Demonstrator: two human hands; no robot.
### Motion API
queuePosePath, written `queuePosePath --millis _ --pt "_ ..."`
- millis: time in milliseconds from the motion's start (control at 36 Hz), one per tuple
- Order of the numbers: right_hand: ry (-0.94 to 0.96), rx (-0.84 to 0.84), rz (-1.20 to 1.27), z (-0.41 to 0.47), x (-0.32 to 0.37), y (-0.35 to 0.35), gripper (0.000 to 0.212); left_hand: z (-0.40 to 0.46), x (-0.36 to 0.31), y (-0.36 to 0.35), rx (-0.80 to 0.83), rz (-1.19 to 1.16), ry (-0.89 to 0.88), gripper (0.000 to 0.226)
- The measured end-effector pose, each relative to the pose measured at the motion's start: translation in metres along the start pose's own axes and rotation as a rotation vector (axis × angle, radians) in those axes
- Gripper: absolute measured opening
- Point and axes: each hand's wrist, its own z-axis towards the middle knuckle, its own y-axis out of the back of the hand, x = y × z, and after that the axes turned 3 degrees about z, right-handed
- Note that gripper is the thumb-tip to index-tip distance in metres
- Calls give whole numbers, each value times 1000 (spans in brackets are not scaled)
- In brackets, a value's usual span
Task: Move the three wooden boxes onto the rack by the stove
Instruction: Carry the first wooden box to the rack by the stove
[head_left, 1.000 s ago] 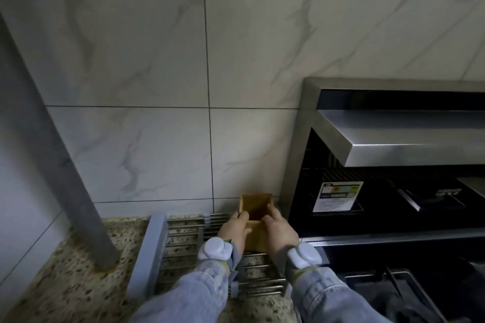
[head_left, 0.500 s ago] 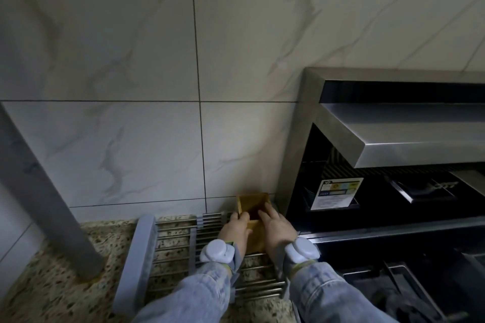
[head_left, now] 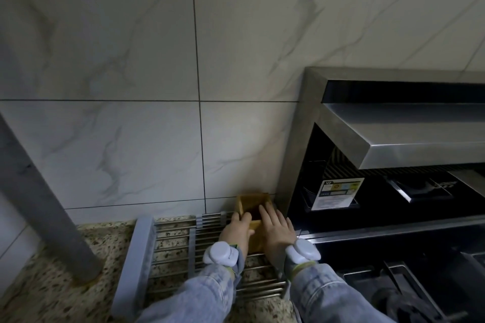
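One open-topped wooden box (head_left: 252,203) stands on the far right end of the metal bar rack (head_left: 181,249), close to the tiled wall and the stove's steel side. My left hand (head_left: 235,232) clasps the box's left wall, thumb over the rim. My right hand (head_left: 275,231) lies against its right side with the fingers stretched flat along the rim. No other wooden boxes are in view.
The rack has a grey plastic end piece (head_left: 132,262) and lies on a speckled stone counter (head_left: 49,294). A grey post (head_left: 44,204) rises at the left. The stove (head_left: 393,191) with its steel hood fills the right side.
The box has shifted slightly toward the wall corner with both hands on it. My right fingers have flattened out along the rim. The camera has tilted a little.
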Motion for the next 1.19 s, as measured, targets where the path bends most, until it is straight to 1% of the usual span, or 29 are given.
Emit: queuePosePath --millis 167,278,333,500,639,694,722,750,778,833,889,944,1028,1111,1139,1194 --pt "-25 -1 -19 2 1 -2 87 1 1 0 25 -3 13 37" --pt "-8 -16 -42 -1 2 1 87 -3 2 1 36 -61 20 63" --pt "-1 -38 -53 -2 2 3 86 -7 2 3 19 -75 24 73" --pt "66 -102 -44 -13 17 8 82 -25 10 13 -65 -109 27 86" --pt "128 -76 -58 -25 38 12 88 -50 17 32 -101 -71 73 81" --pt "162 -206 -101 -32 50 15 96 -60 21 38 -126 -70 107 80" --pt "155 -246 -98 -34 55 16 98 -65 22 42 -135 -71 123 79" --pt "176 -268 -93 -35 57 16 96 -71 22 45 -143 -67 137 78" --pt "217 -234 -85 -39 60 16 88 -78 23 48 -152 -61 152 75" --pt "272 -86 -77 -45 66 13 76 -94 26 54 -178 -44 180 64" --pt "283 -50 -96 -48 70 15 74 -103 30 55 -177 -10 196 53" --pt "345 -40 -99 -57 79 17 75 -120 35 57 -174 3 232 48" --pt "425 6 -136 -72 94 14 75 -152 44 62 -217 14 314 46" --pt "460 7 -105 -87 113 10 69 -178 57 63 -205 -28 373 54" --pt "510 26 -104 -97 127 4 69 -200 65 63 -212 -41 424 55" --pt "563 54 -122 -112 143 -2 68 -224 76 65 -225 -61 492 51"
